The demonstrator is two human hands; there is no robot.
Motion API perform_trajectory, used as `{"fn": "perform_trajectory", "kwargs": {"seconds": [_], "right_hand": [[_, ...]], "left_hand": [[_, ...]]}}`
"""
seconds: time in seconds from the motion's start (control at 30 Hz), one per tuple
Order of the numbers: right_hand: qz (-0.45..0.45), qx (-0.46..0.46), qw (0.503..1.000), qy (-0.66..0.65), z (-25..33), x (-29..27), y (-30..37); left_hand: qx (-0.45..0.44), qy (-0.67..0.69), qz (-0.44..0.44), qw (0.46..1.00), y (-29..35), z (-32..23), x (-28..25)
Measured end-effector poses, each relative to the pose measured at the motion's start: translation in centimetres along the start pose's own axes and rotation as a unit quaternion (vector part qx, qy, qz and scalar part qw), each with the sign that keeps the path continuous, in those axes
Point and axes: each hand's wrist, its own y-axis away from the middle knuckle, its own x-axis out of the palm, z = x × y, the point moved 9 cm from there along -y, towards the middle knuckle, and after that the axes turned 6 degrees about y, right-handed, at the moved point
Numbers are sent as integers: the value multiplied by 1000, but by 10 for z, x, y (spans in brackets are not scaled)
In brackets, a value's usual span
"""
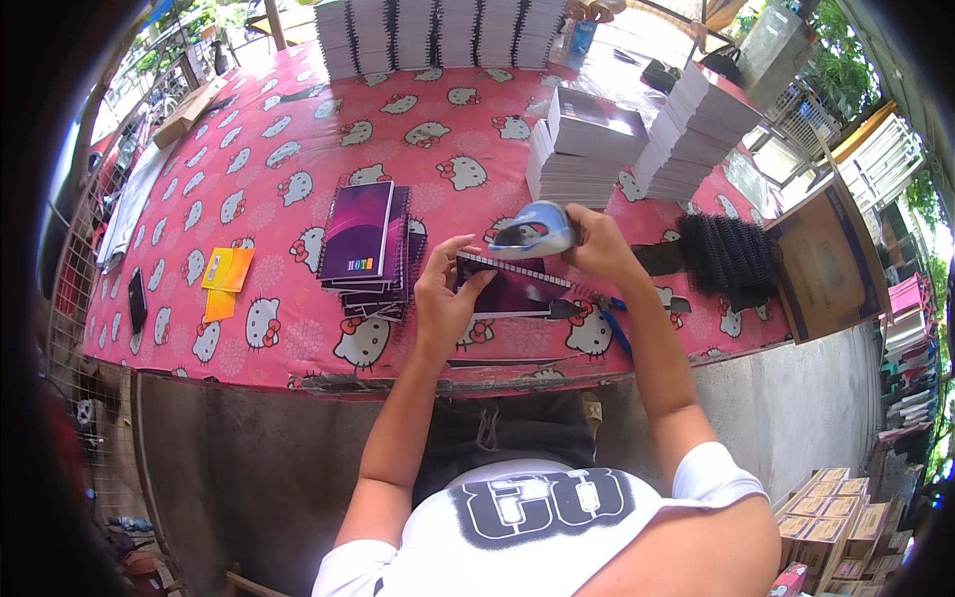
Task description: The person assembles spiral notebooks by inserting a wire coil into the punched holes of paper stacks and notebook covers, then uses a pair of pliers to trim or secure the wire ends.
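Note:
On the table in front of me lies a dark purple notebook (512,297), with a row of punched holes along its pale far edge. My left hand (446,298) grips its left end, thumb on the cover and fingers around the edge. My right hand (599,247) is closed around a blue-and-white tool with a looped body (537,231), held just above the punched edge. Pliers with blue handles (618,328) lie under my right forearm. To the left is a stack of purple spiral notebooks (360,234).
Black spiral coils (728,261) are bundled at right, beside a cardboard box (828,261). Behind stand paper stacks (589,149) and a row of coil-bound books (443,35). Yellow-orange packets (227,274) and a phone (137,300) lie left on the pink tablecloth (269,204).

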Motion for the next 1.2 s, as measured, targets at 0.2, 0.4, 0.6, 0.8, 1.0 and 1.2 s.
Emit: {"fn": "perform_trajectory", "kwargs": {"seconds": [0.2, 0.4, 0.6, 0.8, 1.0, 1.2], "right_hand": [[6, 34, 999, -13, -1, 4, -8], [-261, 215, 888, 312, -66, -90, 57], [-258, 69, 868, 418, -94, -86, 125], [-133, 70, 913, 380, -49, -9, 157], [-110, 68, 988, 81, 11, 12, 137], [-134, 10, 988, 72, 53, 29, 126]], "left_hand": [[-56, 42, 10, 997, 2, 5, 1], [-78, 75, 42, 993, 1, 7, -5], [83, -55, 44, 994, 0, -58, 20], [146, -289, 143, 935, 38, -44, 46], [139, -225, 53, 963, 44, -42, 37], [209, -235, 52, 948, 45, -62, 41]]}}
